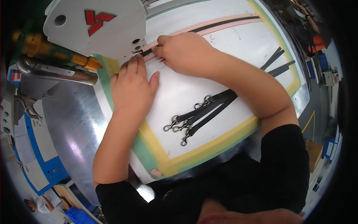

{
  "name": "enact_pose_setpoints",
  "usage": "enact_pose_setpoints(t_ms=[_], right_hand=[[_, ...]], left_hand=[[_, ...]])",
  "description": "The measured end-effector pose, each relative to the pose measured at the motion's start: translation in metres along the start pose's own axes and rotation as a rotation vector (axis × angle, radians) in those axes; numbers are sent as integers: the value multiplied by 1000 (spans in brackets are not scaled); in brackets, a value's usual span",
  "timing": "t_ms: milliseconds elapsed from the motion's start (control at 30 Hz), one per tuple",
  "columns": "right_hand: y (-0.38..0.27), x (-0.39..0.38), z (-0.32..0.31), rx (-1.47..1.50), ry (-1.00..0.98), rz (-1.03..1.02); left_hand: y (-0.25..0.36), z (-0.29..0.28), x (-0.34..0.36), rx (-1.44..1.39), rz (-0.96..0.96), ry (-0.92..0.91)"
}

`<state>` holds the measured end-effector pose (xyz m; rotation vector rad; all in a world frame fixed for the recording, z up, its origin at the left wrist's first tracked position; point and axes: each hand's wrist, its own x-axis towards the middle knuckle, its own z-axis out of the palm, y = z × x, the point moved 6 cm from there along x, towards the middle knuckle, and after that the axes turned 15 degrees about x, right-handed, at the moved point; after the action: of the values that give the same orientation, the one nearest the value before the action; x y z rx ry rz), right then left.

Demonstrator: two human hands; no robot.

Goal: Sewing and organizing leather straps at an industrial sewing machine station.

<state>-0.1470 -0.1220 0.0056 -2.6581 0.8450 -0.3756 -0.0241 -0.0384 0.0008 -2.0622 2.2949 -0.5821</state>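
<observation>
- Head view: a black strip (pixel 227 23) lies between pink guide bands (pixel 233 27) on the far side of the white surface (pixel 242 44), its left stretch reaching toward the white machine head (pixel 71 33).
- Left hand (pixel 131 86): palm down, grip spread with the thumb apart, fingertips at the strip's left stretch beside the machine.
- Right hand (pixel 186 52): grip curled at the strip, just right of the left hand; whether it pinches or only presses, one cannot say.
- Done, by appearance: near the middle, dark straps (pixel 209 108) already carry metal clips (pixel 171 124).
- Left, as judged: the strip seems still being lined up; any fastening under the machine is hidden.
</observation>
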Motion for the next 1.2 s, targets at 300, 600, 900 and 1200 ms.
enact_pose_setpoints(t_ms=[300, 600, 900, 1200], right_hand=[[-8, -3, -9, 43, -8, -1], [-3, -5, -6, 56, -7, 30], [-6, -4, -6, 47, -27, 32], [-8, -4, -5, 8, -41, 52]], left_hand=[[1, -2, -1, 71, 2, 85], [2, -3, 1, 46, 9, 104], [2, -6, 1, 65, 1, 80], [2, -7, 1, 22, -22, 9]])
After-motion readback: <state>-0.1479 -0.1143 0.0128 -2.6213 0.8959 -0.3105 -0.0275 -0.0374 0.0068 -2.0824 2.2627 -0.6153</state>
